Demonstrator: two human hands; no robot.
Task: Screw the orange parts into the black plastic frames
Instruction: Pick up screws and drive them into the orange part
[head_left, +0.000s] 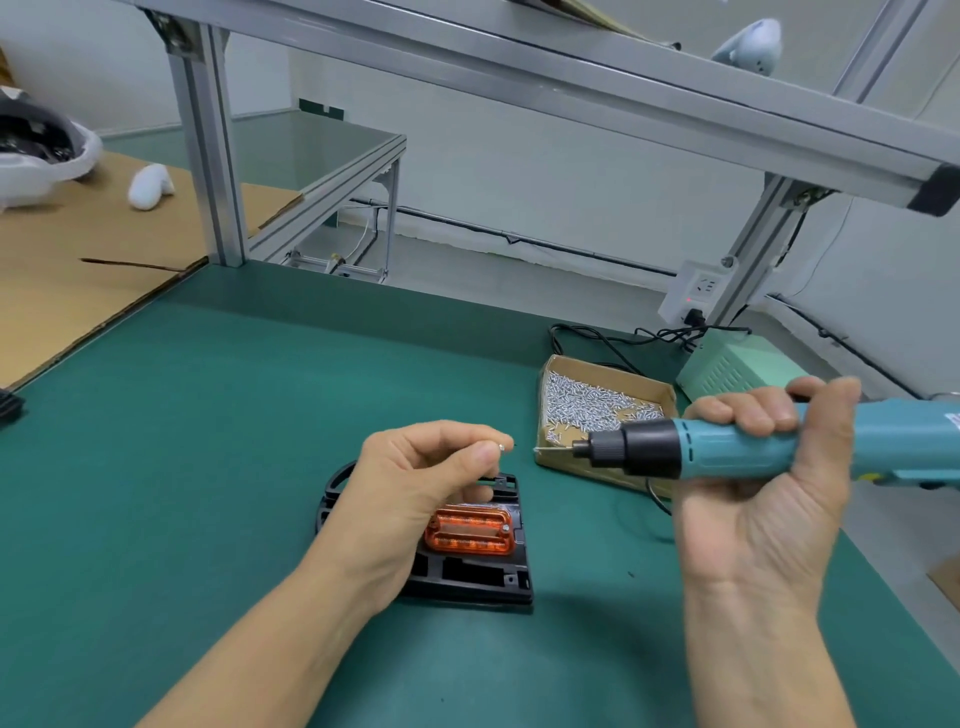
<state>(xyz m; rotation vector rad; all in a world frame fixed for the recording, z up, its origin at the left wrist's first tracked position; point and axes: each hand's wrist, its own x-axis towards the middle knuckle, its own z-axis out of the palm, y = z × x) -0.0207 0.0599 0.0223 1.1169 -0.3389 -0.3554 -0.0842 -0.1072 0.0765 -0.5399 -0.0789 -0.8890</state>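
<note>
Left hand (415, 483) hovers over the green tabletop (208, 467), thumb and forefinger pinching a small screw (503, 446) that points toward three o'clock. Just below it, at six o'clock from that hand, the orange part (470, 530) sits nested in the black plastic frame (467, 577). At three o'clock, the screw box (597, 410). Right hand (763, 478) grips the teal electric screwdriver (727, 444), bit aimed at nine o'clock toward the screw, not touching.

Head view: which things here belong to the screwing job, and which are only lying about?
For the job: orange part, black frame, screw in left hand, screwdriver in right hand, screw box.
Lying about: cardboard sheet, white bag, power socket.
</note>
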